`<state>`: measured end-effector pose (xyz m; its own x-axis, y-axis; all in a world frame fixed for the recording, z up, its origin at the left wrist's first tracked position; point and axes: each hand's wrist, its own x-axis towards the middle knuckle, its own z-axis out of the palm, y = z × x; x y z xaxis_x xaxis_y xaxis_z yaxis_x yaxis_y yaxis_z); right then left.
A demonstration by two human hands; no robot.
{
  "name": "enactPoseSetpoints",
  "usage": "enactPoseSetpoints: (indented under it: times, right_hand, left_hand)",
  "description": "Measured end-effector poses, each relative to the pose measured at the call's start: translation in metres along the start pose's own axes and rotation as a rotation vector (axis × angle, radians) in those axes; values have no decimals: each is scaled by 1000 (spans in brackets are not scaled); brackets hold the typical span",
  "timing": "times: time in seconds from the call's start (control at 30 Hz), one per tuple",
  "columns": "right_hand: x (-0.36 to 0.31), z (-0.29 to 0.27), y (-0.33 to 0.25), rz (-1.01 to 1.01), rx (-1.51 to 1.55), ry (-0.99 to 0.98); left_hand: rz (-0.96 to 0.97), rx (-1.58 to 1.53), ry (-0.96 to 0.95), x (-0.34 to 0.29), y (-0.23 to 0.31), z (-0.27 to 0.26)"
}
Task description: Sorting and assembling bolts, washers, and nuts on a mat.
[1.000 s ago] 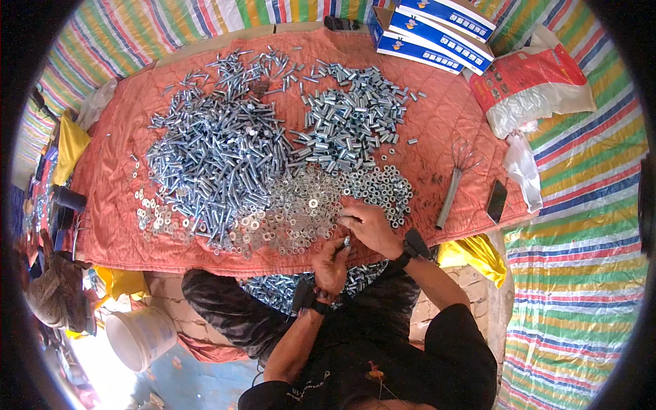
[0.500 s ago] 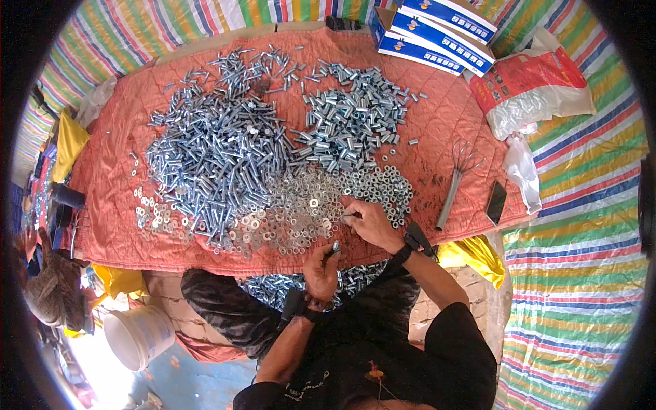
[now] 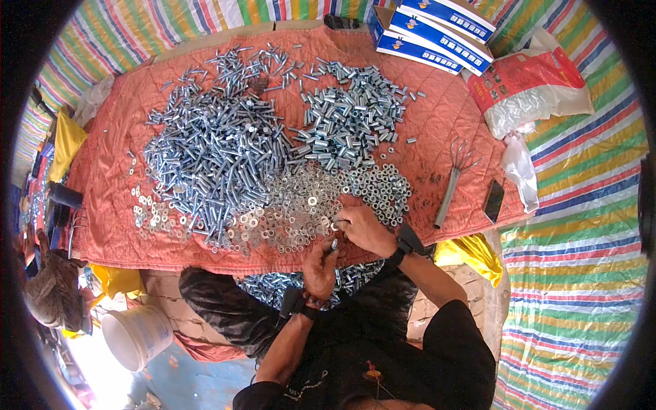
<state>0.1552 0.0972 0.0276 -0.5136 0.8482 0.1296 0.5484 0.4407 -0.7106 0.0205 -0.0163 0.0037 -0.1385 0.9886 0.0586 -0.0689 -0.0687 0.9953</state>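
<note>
My left hand [image 3: 319, 268] is closed round a metal bolt [image 3: 334, 244], whose shiny end sticks up between thumb and fingers at the table's front edge. Just above it, my right hand [image 3: 367, 229] pinches a small pale ring that looks like a washer [image 3: 334, 226]. Both hands are close together, a short gap apart. Beside them spreads a heap of flat washers [image 3: 294, 205], with a patch of hex nuts [image 3: 383, 191] at its right. Long bolts [image 3: 212, 150] are piled at the left, and short metal sleeves [image 3: 352, 116] lie behind the washers.
A red quilted cloth [image 3: 437, 116] covers the table. At its right lie a wire whisk-like tool [image 3: 449, 195] and a dark phone [image 3: 494, 201]. Blue-white boxes [image 3: 437, 37] and a red-white bag [image 3: 529, 89] stand behind. More metal pieces [image 3: 273, 288] fill my lap; a white bucket [image 3: 139, 336] stands left.
My right hand has moved back from the edge of the washers and nuts, down toward the bolt. My left hand stays nearly in place, still holding the bolt.
</note>
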Motion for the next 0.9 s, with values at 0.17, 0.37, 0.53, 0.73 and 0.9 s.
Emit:
enactPoseSetpoints:
  times: [0.17,0.37,0.53,0.73,0.9]
  right_hand:
    - [-3,2,2,-70,-109,-73]
    - [-6,-17,0,323,358,-167]
    - [-14,-35,-13,582,872,-199]
    - [-20,-24,-17,593,939,-266]
    - [-23,-25,-26,416,692,-158]
  left_hand:
    - [-25,56,55,1,6,2]
    - [-108,-28,82,2,7,5]
    - [-113,-77,44,4,-2,3]
    - [28,138,14,7,-5,3]
    - [-42,-102,65,6,-16,7]
